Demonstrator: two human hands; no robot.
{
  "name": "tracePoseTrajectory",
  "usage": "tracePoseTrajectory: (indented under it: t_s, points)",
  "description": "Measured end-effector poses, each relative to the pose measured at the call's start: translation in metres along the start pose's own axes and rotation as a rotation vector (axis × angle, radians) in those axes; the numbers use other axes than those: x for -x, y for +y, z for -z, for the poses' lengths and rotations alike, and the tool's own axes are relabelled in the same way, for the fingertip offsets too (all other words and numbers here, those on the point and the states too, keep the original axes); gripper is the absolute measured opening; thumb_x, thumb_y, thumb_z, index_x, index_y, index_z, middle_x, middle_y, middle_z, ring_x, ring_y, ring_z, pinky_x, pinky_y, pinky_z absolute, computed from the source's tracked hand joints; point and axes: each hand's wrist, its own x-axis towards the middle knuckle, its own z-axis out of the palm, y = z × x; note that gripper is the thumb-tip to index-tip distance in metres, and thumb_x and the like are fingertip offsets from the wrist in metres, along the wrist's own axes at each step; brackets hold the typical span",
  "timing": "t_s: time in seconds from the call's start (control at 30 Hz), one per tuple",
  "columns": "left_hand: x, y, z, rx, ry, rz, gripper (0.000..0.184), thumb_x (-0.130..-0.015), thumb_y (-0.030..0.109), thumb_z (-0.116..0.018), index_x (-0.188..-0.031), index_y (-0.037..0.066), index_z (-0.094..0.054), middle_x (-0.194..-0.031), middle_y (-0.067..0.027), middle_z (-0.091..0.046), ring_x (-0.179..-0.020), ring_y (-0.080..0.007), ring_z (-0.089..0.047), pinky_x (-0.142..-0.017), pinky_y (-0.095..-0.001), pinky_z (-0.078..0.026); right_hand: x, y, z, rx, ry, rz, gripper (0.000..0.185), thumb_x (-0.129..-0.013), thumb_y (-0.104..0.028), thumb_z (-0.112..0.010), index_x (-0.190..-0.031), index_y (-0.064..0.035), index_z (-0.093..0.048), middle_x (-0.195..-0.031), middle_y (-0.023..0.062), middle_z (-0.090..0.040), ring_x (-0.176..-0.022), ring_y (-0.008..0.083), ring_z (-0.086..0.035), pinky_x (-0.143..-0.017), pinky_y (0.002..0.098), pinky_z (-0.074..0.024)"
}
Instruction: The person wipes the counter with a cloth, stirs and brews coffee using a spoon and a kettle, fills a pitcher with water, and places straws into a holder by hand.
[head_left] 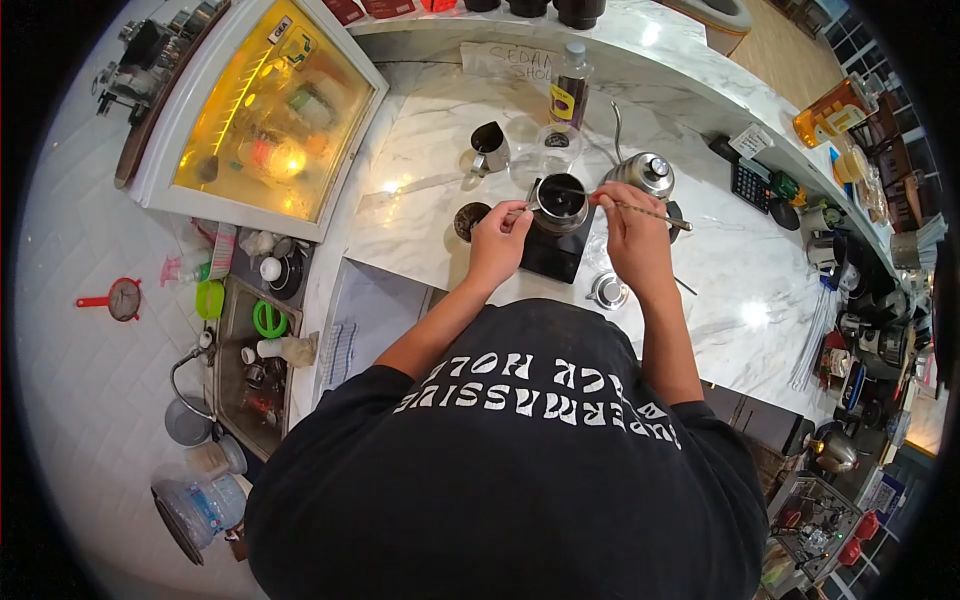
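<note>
My left hand (500, 243) is closed at the near-left side of a round vessel (562, 224) with dark contents, its fingers pinching at the rim; the exact hold is partly hidden. My right hand (637, 235) grips a long thin bar spoon (650, 213), whose inner end reaches over the dark contents. Under the vessel lies a black flat scale (553, 258). A steel pitcher (490, 150) stands beyond my left hand, and a small dark round bowl (470, 220) sits beside it. A gooseneck kettle (645, 175) is just past my right hand.
A purple-labelled bottle (569, 90) stands at the back of the marble counter (740, 270). Near my right forearm is a small metal pot (608, 291). A calculator (752, 187) lies to the right. Left are a glass-door fridge (270, 110) and a sink (235, 345).
</note>
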Motion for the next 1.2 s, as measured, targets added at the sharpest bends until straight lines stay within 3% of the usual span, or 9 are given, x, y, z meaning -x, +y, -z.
tracePoseTrajectory:
  t_s: [0.2,0.3,0.47,0.8,1.03,1.2]
  points:
    - [0.000,-0.006,0.000,-0.028,0.016,-0.049,0.024,-0.100,0.019,-0.072,-0.118,0.004,-0.073,-0.084,-0.0056,-0.072,-0.074,-0.0120,-0.064,-0.073,-0.0312,-0.054,0.005,0.007,0.007,-0.016,0.012,0.044,0.021,-0.108,-0.015,-0.055,-0.105,-0.0041,-0.073,-0.113,0.0113,-0.074,-0.113,0.0336,-0.067,-0.103,0.0455,-0.0424]
    - [0.000,-0.008,-0.003,0.001,0.029,-0.013,0.024,-0.100,0.019,-0.071,-0.118,0.004,-0.073,-0.083,-0.0054,-0.071,-0.074,-0.0120,-0.064,-0.073,-0.0313,-0.054,0.002,0.001,0.001,-0.104,-0.053,-0.017,0.015,-0.106,-0.014,-0.060,-0.106,-0.0042,-0.072,-0.109,0.0094,-0.074,-0.110,0.0313,-0.068,-0.101,0.0457,-0.0424]
    - [0.004,-0.004,0.002,0.012,0.028,0.030,0.024,-0.101,0.020,-0.071,-0.119,0.004,-0.074,-0.084,-0.0041,-0.070,-0.075,-0.0120,-0.064,-0.073,-0.0310,-0.054,0.002,0.016,0.007,-0.108,0.024,-0.032,0.016,-0.106,-0.013,-0.059,-0.104,-0.0032,-0.071,-0.102,0.0116,-0.074,-0.103,0.0342,-0.069,-0.097,0.0458,-0.0457]
    - [0.027,-0.015,0.016,0.002,0.064,0.020,0.027,-0.100,0.018,-0.073,-0.123,0.005,-0.071,-0.088,-0.0036,-0.071,-0.082,-0.0116,-0.065,-0.076,-0.0301,-0.054,0.017,0.005,0.011,-0.138,0.158,0.017,0.017,-0.106,-0.011,-0.060,-0.103,-0.0038,-0.075,-0.110,0.0138,-0.076,-0.115,0.0325,-0.069,-0.101,0.0426,-0.0491]
    - [0.037,-0.020,0.036,-0.008,0.101,0.022,0.026,-0.100,0.017,-0.073,-0.123,0.005,-0.071,-0.091,-0.0022,-0.070,-0.083,-0.0097,-0.063,-0.074,-0.0277,-0.052,0.023,-0.001,0.013,-0.194,0.251,-0.064,0.019,-0.106,-0.008,-0.058,-0.104,-0.0005,-0.076,-0.107,0.0143,-0.076,-0.116,0.0300,-0.069,-0.097,0.0400,-0.0531]
    - [0.047,-0.025,0.049,-0.014,0.072,0.042,0.024,-0.103,0.015,-0.071,-0.125,0.005,-0.070,-0.098,-0.0004,-0.068,-0.086,-0.0063,-0.059,-0.076,-0.0240,-0.049,0.032,-0.006,0.008,-0.338,0.334,-0.180,0.020,-0.108,-0.006,-0.056,-0.108,0.0044,-0.073,-0.107,0.0158,-0.077,-0.104,0.0261,-0.074,-0.091,0.0348,-0.0567]
